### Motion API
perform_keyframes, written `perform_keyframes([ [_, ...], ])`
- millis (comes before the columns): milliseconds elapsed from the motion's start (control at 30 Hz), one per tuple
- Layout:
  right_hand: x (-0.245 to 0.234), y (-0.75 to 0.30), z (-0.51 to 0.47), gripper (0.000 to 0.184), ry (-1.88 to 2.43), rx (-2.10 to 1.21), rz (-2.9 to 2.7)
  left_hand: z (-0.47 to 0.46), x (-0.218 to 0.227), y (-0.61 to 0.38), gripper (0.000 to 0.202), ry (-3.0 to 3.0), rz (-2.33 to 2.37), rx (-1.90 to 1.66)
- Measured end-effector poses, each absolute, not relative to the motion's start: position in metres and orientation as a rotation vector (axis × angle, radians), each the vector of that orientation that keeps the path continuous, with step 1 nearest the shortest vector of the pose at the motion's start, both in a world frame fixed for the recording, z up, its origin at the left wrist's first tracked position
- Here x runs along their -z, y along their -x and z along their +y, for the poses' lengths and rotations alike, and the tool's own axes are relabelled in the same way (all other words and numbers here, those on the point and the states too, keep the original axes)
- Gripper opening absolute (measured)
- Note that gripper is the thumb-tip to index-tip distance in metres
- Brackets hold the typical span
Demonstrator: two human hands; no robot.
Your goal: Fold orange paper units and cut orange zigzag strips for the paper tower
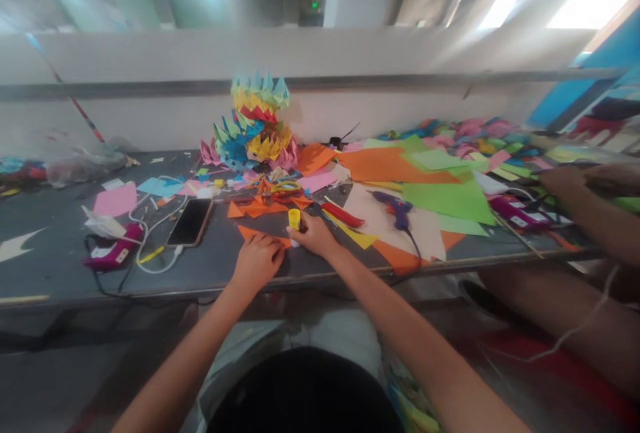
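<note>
My right hand [315, 234] is closed round a small upright glue stick [295, 219] with a yellow top; a bit of white shows below the fingers. Beside it, my left hand [260, 258] has its fingers bent and pressed together on a piece of orange paper [249, 231], holding it against the dark table; the fingertips are partly hidden. Just beyond the hands lie orange paper scraps [267, 207] and a pair of scissors with yellow handles [285, 187]. A red-handled tool [344, 214] lies to the right of my right hand.
A folded-paper model [260, 129] stands at the back. To the left are a phone [190, 221] with a white cable and a magenta box [114, 246]. On the right are a glue gun [397, 209], coloured sheets [445, 199] and another person's arm [595, 206].
</note>
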State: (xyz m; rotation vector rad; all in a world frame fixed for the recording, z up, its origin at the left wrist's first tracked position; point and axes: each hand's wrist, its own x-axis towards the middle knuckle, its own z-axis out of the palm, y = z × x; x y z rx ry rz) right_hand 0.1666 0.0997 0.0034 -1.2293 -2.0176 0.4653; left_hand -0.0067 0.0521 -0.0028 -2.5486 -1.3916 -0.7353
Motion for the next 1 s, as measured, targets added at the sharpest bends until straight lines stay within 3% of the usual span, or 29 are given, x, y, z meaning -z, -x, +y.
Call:
perform_keyframes([
  [133,-0.003,-0.166,0.098,0.022,1.162,-0.514,-2.053,0.053,0.004,0.006,0.018,2.564,-1.397,0.754],
  [300,-0.006,-0.165,0.096,0.019,1.256,-0.352,-2.072,0.051,0.001,0.007,0.019,2.591,-1.440,0.685],
  [500,-0.006,-0.167,0.094,0.025,1.194,-0.473,-2.092,0.051,0.001,0.006,0.020,2.588,-1.467,0.682],
  [700,-0.003,-0.167,0.095,0.020,1.367,-0.236,-1.983,0.051,0.001,0.006,0.019,2.605,-1.472,0.701],
  [867,-0.003,-0.179,0.105,0.033,1.280,-0.417,-1.498,0.050,0.000,0.007,0.016,2.616,-1.470,0.758],
  [1000,-0.001,-0.185,0.114,0.046,1.180,-0.402,-1.431,0.051,0.001,0.006,0.017,2.609,-1.458,0.764],
])
